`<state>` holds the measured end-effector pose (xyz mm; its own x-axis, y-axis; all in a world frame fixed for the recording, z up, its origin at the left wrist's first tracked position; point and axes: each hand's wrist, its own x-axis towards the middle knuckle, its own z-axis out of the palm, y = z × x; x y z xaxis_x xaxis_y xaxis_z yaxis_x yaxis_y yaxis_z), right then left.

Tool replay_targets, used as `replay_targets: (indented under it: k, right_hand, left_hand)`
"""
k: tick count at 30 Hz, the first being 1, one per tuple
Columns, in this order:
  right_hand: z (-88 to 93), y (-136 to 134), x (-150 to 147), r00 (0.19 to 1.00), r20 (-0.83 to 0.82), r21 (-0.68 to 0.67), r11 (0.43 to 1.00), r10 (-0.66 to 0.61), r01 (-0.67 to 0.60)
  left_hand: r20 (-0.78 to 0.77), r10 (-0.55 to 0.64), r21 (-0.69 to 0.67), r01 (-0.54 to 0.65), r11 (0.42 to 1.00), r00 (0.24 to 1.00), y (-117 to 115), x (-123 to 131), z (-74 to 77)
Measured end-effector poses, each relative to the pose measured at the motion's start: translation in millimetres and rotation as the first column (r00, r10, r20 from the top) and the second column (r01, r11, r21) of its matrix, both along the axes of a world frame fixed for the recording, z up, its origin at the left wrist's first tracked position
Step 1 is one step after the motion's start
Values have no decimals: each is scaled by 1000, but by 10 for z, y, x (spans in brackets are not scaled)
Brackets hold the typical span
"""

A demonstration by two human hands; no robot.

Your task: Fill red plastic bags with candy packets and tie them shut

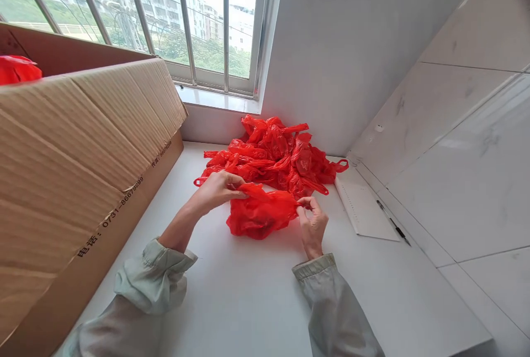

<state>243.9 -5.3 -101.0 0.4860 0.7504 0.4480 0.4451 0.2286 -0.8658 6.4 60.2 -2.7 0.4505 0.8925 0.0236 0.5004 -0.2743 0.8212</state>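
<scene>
A crumpled red plastic bag (259, 213) lies on the white table (248, 296) between my two hands. My left hand (217, 188) pinches the bag's upper left edge with closed fingers. My right hand (312, 224) pinches its right edge, fingers curled. Just behind the bag sits a pile of red plastic bags (275, 153), knotted and bunched, against the back wall.
A large open cardboard box (83, 164) fills the left side, with something red (16, 69) showing inside at its top. A white sheet (364, 208) and a pen (393, 224) lie at the right by the tiled wall. A window is behind.
</scene>
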Motion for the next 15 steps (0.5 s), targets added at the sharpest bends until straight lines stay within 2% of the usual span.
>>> replay_targets:
  k: [3, 5, 8, 11, 13, 15]
  right_hand:
    - [-57, 31, 53, 980, -198, -26, 999, -35, 31]
    - [-94, 45, 52, 976, -217, -33, 999, -2, -6]
    - [-100, 34, 10, 992, -49, -42, 992, 115, -117]
    - [-57, -8, -61, 957, 185, -9, 974, 226, -228]
    - [-32, -36, -116, 925, 299, 37, 966, 235, -257]
    - [-27, -52, -161, 912, 368, 78, 971, 181, -224]
  left_hand:
    - [2, 79, -59, -79, 995, 997, 6, -143, 62]
    - [-71, 92, -15, -94, 995, 993, -23, -194, 102]
    - [-260, 49, 169, -5, 986, 964, -121, -173, 150]
    - [-361, -15, 301, 132, 944, 932, -237, -40, 165]
    - [-415, -79, 352, 240, 905, 907, -287, 75, 148]
    - [-469, -120, 371, 318, 872, 875, -301, 167, 119]
